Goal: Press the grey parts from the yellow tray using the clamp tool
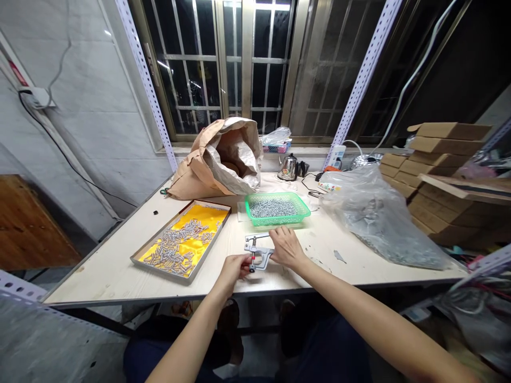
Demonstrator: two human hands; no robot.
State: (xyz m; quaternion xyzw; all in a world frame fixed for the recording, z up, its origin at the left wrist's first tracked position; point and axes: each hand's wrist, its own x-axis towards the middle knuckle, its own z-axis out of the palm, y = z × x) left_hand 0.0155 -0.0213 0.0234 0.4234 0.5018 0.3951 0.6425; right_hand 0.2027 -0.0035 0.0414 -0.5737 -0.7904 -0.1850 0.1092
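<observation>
My right hand [286, 247] is wrapped round the handles of grey metal snap-fastener pliers [260, 251], held over the front of the table. Their spring and a small red part at the jaw face left. Close against the jaw, my left hand [236, 267] has its fingertips pinched together; whatever lies between them is too small to make out. Just beyond the pliers sits a green plastic basket [279, 219] full of small metal pieces [273, 207]. To the left is a shallow tray [162, 272] lined with yellow cloth [207, 217], with many small metal cylinders [170, 247] scattered on it.
A large open paper sack [191, 173] leans at the back left. Behind the basket stands a metal kettle [288, 167]. A clear plastic bag [375, 218] covers the table's right side, near stacked cardboard boxes [443, 207]. The table's front edge [191, 297] runs beneath my forearms.
</observation>
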